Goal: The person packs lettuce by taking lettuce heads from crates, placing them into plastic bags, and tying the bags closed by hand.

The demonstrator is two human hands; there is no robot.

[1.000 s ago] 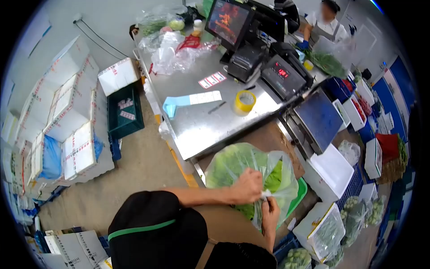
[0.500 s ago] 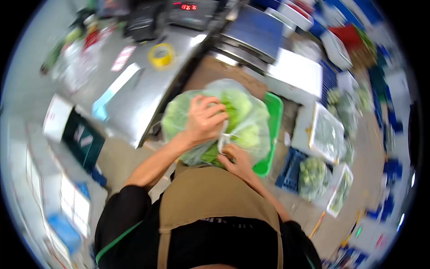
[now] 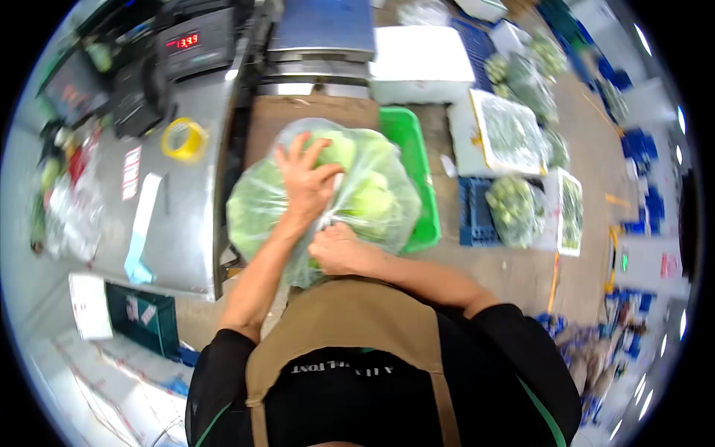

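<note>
A large clear plastic bag full of pale green leafy vegetables, seemingly lettuce or cabbage, bulges in front of my apron. Its plastic is gathered into a white bunched neck near the middle. My left hand rests on top of the bag with fingers spread, its thumb side beside the gathered plastic. Lower down, my right hand has its fingers curled closed around the bunched neck. What lies inside the right fist is partly hidden.
Left, a steel table holds yellow tape and a red-digit display. A green crate stands right of the bag, a white foam box behind it. A blue crate and bagged vegetables sit farther right.
The view has turned, so the bag appears farther left. My left fingers have spread from a curled grasp. My right hand has closed at the bag's neck, its forearm now more sideways.
</note>
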